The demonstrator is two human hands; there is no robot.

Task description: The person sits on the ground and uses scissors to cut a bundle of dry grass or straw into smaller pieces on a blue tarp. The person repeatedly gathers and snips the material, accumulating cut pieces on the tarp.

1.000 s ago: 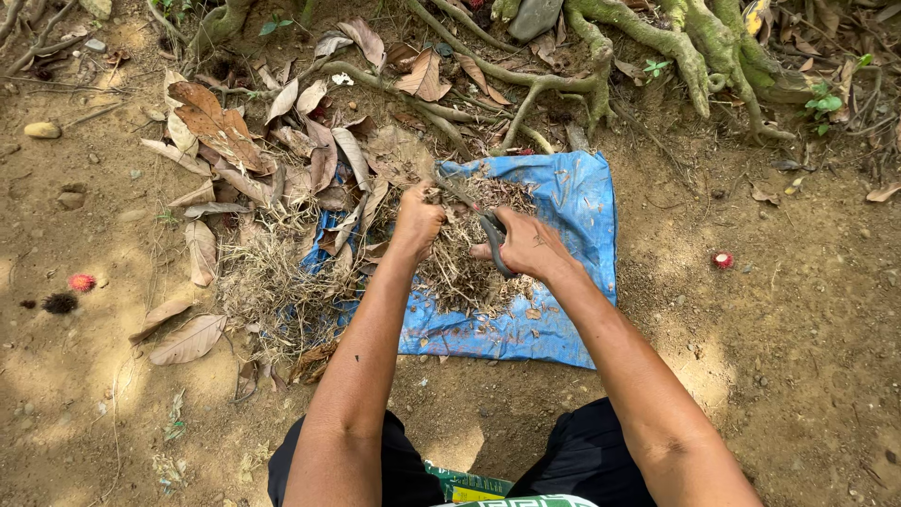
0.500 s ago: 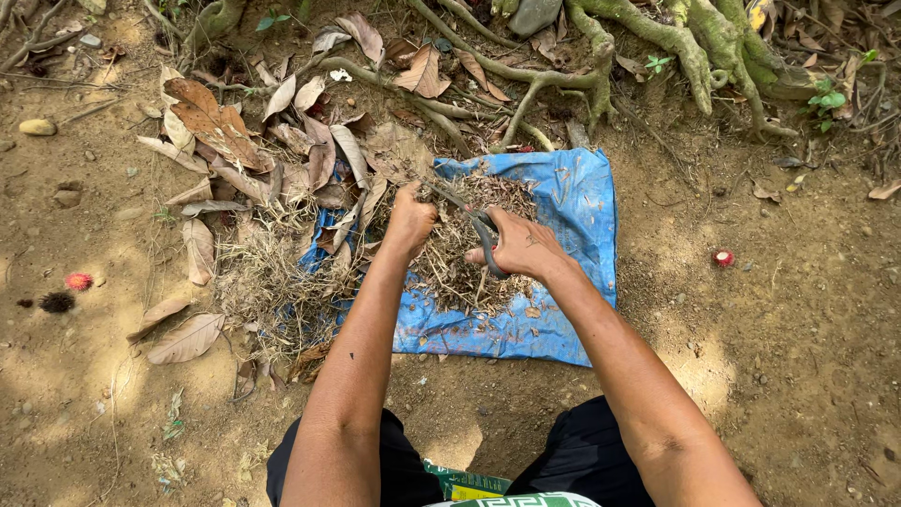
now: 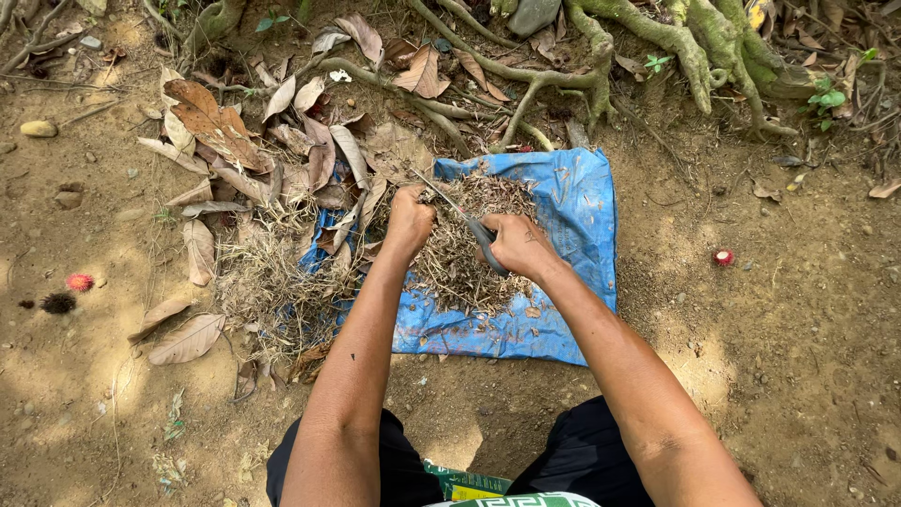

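Scissors lie across the middle of the work, their grey handles inside the right hand and their thin blades angled up and to the left over a heap of dry grass that sits on a blue plastic sheet spread on bare earth. The left hand is curled into a fist round a tuft of the same grass, held just beside the blades, so the step in hand looks like snipping the bunch into short pieces that drop onto the sheet. The right hand's fingers are wrapped tight through the handles; the blades seem parted only a little, though where they meet the tuft is too fine to tell. Judging from this, the next cut calls for the tuft to be fed further between the blades, with the left fingers kept back from the edges, and for the cuttings to land on the sheet rather than on the soil. A looser pile of uncut grass lies to the left, half on the sheet's edge, among large dry leaves. Tree roots run along the top, and a small red fruit lies on the ground well apart to the right
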